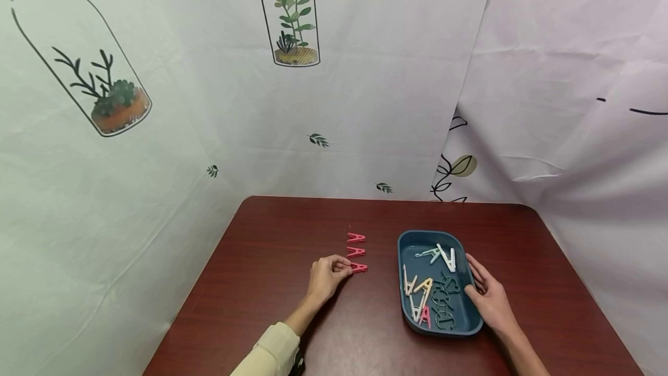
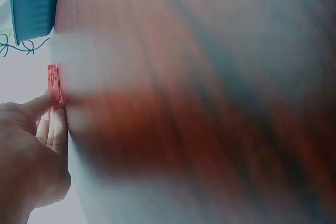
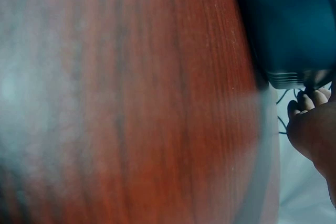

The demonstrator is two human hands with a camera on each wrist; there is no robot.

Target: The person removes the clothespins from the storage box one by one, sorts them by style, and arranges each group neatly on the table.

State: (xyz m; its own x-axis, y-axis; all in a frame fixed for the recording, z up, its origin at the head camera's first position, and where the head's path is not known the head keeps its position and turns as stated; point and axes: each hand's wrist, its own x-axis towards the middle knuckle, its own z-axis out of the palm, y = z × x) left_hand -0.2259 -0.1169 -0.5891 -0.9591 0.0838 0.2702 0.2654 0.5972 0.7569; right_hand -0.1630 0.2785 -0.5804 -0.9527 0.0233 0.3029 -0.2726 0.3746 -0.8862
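At the middle of the table, my left hand (image 1: pixel 326 277) pinches the handle end of a pink-red clothespin (image 1: pixel 359 268) between thumb and fingers. The left wrist view shows that clothespin (image 2: pixel 53 81) low at the table surface. Two matching clothespins, the nearer one (image 1: pixel 356 252) and the farther one (image 1: pixel 356 238), lie in a column beyond it. My right hand (image 1: pixel 492 300) grips the right side of a dark blue tray (image 1: pixel 399 266), thumb at the rim and fingers along the outside. In the tray are white clothespins (image 1: pixel 447 258), a yellow one (image 1: pixel 425 286) and a pink-red one (image 1: pixel 425 317).
Dark teal looped pieces (image 1: pixel 443 306) lie in the tray's right half, and a pale green clothespin (image 1: pixel 430 254) near its far end. Beyond the brown table (image 1: pixel 271 248) hangs a white cloth (image 1: pixel 355 109) printed with plants.
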